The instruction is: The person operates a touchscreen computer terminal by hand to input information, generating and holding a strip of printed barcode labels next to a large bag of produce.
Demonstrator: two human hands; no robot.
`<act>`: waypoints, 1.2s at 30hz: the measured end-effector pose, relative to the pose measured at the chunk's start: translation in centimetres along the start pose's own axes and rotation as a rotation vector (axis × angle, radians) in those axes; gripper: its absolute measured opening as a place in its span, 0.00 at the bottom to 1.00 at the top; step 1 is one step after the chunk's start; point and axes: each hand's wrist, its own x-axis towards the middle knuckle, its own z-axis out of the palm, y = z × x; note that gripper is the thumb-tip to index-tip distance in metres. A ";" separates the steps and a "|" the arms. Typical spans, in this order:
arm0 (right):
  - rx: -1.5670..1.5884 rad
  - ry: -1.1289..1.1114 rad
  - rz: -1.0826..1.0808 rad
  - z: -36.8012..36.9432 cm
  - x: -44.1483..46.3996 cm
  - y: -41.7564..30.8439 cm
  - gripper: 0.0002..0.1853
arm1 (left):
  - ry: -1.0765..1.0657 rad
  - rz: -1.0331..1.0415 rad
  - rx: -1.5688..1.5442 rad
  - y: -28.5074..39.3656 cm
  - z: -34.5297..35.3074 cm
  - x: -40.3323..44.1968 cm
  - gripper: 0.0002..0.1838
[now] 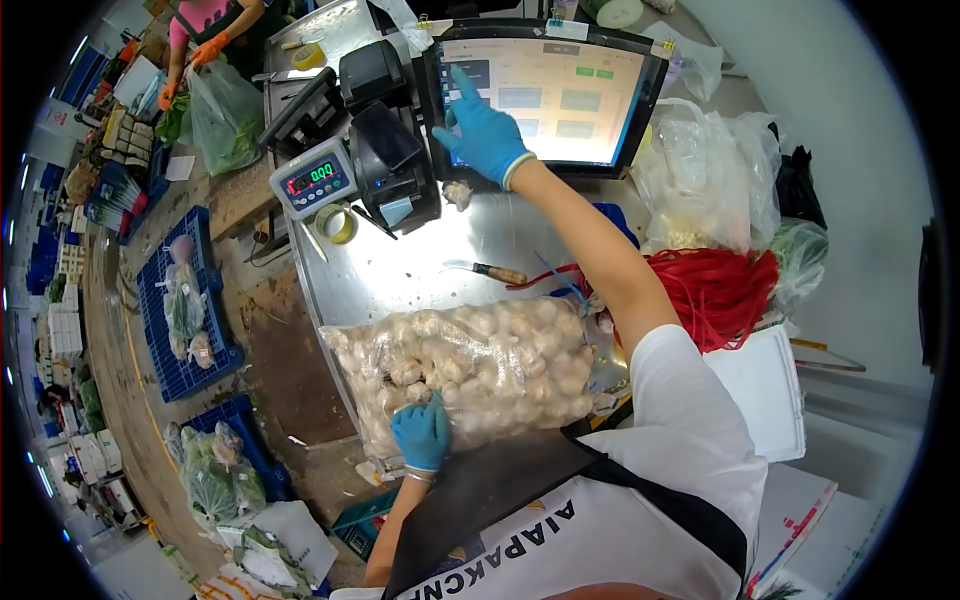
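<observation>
My right hand (483, 138), in a blue glove, is raised over the lit monitor (560, 100), its index finger extended at the left part of the screen and nothing held. My left hand (422, 434), also gloved in blue, is at the near edge of a large clear plastic bag of garlic bulbs (490, 360) lying on the metal table (360, 270). The fingers of that hand are bent against the plastic, and a bit of it seems pinched between them. Beyond the bag lies a knife with a wooden handle (500, 273).
Left of the monitor stand a scale (315, 178) reading 0.00, a black printer (395, 170) and a tape roll (336, 223). Red netting (710, 295) and plastic bags (700, 170) lie right. Blue pallets (185, 300) are on the floor. A co-worker's orange-gloved hand (210, 48) holds a bag.
</observation>
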 end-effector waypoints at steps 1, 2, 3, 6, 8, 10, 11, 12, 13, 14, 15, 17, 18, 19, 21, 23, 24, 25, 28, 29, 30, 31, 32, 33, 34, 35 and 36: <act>-0.002 -0.018 -0.015 -0.1 -0.7 -0.5 0.18 | -0.006 0.000 -0.002 0.1 -0.1 0.1 0.16; 0.005 -0.048 -0.016 0.0 -1.2 -0.8 0.19 | -0.013 -0.001 -0.004 0.1 -0.2 0.1 0.16; 0.013 -0.077 -0.017 0.1 -1.8 -1.0 0.19 | -0.011 -0.004 -0.012 0.1 -0.2 0.1 0.16; 0.038 -0.155 0.007 0.8 -2.4 -0.8 0.19 | -0.003 -0.005 -0.027 0.1 0.0 0.0 0.16; 0.040 -0.160 0.041 1.1 -2.1 0.0 0.20 | 0.005 0.002 -0.026 0.0 0.0 0.0 0.15; 0.005 -0.093 0.031 1.0 -1.8 0.6 0.21 | 0.017 0.003 -0.015 0.1 0.0 0.0 0.15; -0.022 -0.042 0.014 1.0 -1.6 0.9 0.21 | 0.024 0.003 -0.009 0.1 0.0 0.0 0.15; -0.036 -0.033 0.019 1.0 -1.2 1.2 0.21 | 0.025 0.003 -0.012 0.1 0.0 0.0 0.15; -0.049 -0.025 0.023 1.0 -0.7 1.5 0.20 | 0.027 0.003 -0.015 0.1 0.1 0.0 0.14; -0.062 -0.018 0.027 1.0 -0.3 1.7 0.20 | 0.029 0.004 -0.018 0.1 0.1 0.0 0.14; -0.064 -0.010 0.020 1.1 0.1 2.0 0.20 | 0.017 -0.001 -0.021 0.1 0.1 -0.1 0.14; -0.068 0.005 0.008 1.5 0.9 2.4 0.20 | -0.007 -0.010 -0.026 0.0 0.1 -0.2 0.14; -0.060 -0.017 0.029 1.3 1.2 2.3 0.19 | -0.004 -0.009 -0.023 0.0 0.1 -0.2 0.15; -0.052 -0.039 0.051 1.2 1.6 2.3 0.19 | -0.002 -0.007 -0.021 0.0 0.1 -0.2 0.15; -0.007 -0.021 0.054 1.1 1.5 1.9 0.18 | -0.003 -0.002 -0.014 -0.1 0.1 -0.3 0.15; 0.064 0.061 0.005 1.3 0.6 0.9 0.16 | 0.002 -0.002 -0.007 -0.2 0.3 -0.3 0.15; 0.074 0.016 -0.001 1.3 0.0 0.2 0.16 | -0.001 -0.005 -0.007 -0.1 0.3 -0.4 0.15; 0.084 -0.029 -0.006 1.2 -0.7 -0.6 0.16 | -0.004 -0.007 -0.008 -0.1 0.2 -0.4 0.15; 0.144 -0.128 0.004 1.2 -3.6 -2.5 0.16 | -0.005 0.000 -0.001 0.0 0.0 -0.3 0.15; 0.169 -0.155 0.011 1.3 -4.6 -2.9 0.16 | -0.003 0.004 0.002 0.1 0.0 -0.1 0.15; 0.138 -0.157 -0.004 2.2 -5.6 -2.8 0.16 | 0.001 0.008 -0.003 0.1 0.0 0.0 0.15; 0.177 -0.135 -0.022 2.8 -6.9 -2.8 0.17 | 0.004 0.010 -0.008 0.1 -0.1 0.1 0.15; 0.216 -0.116 -0.039 3.3 -8.3 -2.7 0.18 | 0.006 0.010 -0.016 0.1 -0.1 0.2 0.16; 0.257 -0.105 -0.053 3.9 -9.8 -2.6 0.20 | -0.006 0.012 -0.005 -0.1 0.1 0.4 0.16; 0.370 -0.100 -0.080 4.7 -11.4 -2.2 0.27 | -0.030 0.007 0.004 -0.4 0.2 0.5 0.16; 0.379 -0.133 -0.044 4.2 -12.9 -2.6 0.31 | -0.075 -0.005 0.011 -0.5 0.0 -0.1 0.15; 0.464 -0.159 0.043 3.3 -14.5 -2.9 0.28 | -0.099 -0.001 0.001 -0.6 -0.1 -0.3 0.15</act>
